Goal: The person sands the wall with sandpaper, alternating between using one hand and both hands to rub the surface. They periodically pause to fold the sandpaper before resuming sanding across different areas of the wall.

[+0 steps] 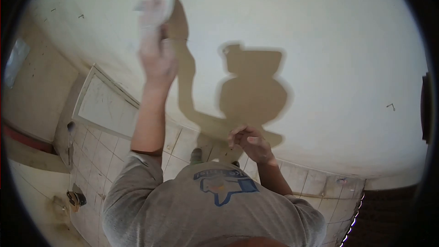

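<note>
My left hand (155, 50) is raised against the pale wall (329, 64) at the upper left, smeared by motion. Its fingers are pressed round a whitish flat pad (165, 1), whose exact kind I cannot make out. White dust coats the fingers. Lower down, near my chest, my right hand (251, 142) hangs before the wall with its fingers loosely bent and apart, and nothing shows in it. Shadows of my head and raised arm fall on the wall.
A pale framed panel (107, 103) leans at the left above the tiled floor (93, 155). A dark round object (76, 200) lies at the lower left. Small hooks (390, 106) stick out of the wall. Dark slatted material (384, 217) stands at the lower right.
</note>
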Motion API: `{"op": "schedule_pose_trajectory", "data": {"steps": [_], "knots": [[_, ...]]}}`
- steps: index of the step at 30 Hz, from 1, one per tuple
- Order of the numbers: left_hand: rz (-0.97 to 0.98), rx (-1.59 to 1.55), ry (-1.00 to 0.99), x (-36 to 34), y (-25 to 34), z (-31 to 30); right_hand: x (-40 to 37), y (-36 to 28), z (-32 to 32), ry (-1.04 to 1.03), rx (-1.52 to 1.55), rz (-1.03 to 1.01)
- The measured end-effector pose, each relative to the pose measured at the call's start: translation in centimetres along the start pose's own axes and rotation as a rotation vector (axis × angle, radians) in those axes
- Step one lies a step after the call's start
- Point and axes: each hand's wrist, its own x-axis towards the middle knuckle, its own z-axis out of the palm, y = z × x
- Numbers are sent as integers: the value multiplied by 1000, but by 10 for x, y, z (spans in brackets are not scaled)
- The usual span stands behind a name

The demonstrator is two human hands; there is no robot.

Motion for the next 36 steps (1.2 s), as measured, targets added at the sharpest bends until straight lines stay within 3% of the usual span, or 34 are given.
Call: {"op": "schedule_pose_trajectory", "data": {"steps": [2,4,7,8,10,11,14,15,17,18,20,22,24,27,28,30,33,35,36], "knots": [[121,88,-62,-50,-40,41,-1,5,0,-43,24,38],[97,39,-17,-101,-29,60,-1,10,1,-110,34,64],[-490,-177,-522,-160,-19,35,-1,12,4,-87,44,147],[-716,-263,-685,-187,-5,21,-9,17,8,70,-82,120],[-911,-616,-757,-221,16,1,-11,23,9,367,-371,21],[-873,-869,-674,-228,15,-7,-17,30,10,518,-270,-133],[-991,-940,-830,-199,15,-43,-9,30,21,613,-525,-421],[-1008,-998,-893,-189,17,-52,-5,26,17,521,-676,-327],[-971,-1260,-1036,-171,17,-66,18,12,38,233,-370,-236],[-954,-1136,-1017,-163,23,-69,24,8,45,103,-217,-203],[-870,-899,-978,-144,27,-61,16,1,36,178,-600,-240],[-85,-438,-487,-133,-7,-35,16,-3,35,349,-771,-407],[-79,-189,-299,-102,-39,-26,38,-33,61,525,-1067,-817],[-349,201,-606,-56,-46,-27,72,-76,102,612,-1538,-1033],[-274,198,-633,-57,-55,-27,92,-92,117,590,-1729,-1126],[-119,189,-680,-80,-75,-24,116,-106,132,592,-2109,-1179],[-129,8,-731,-96,-81,-32,158,-87,128,716,-2219,-1075],[-182,-171,-751,-113,-88,-47,182,-51,102,688,-2121,-918],[-221,-246,-753,-125,-98,-53,189,-27,79,716,-2114,-957]]}}
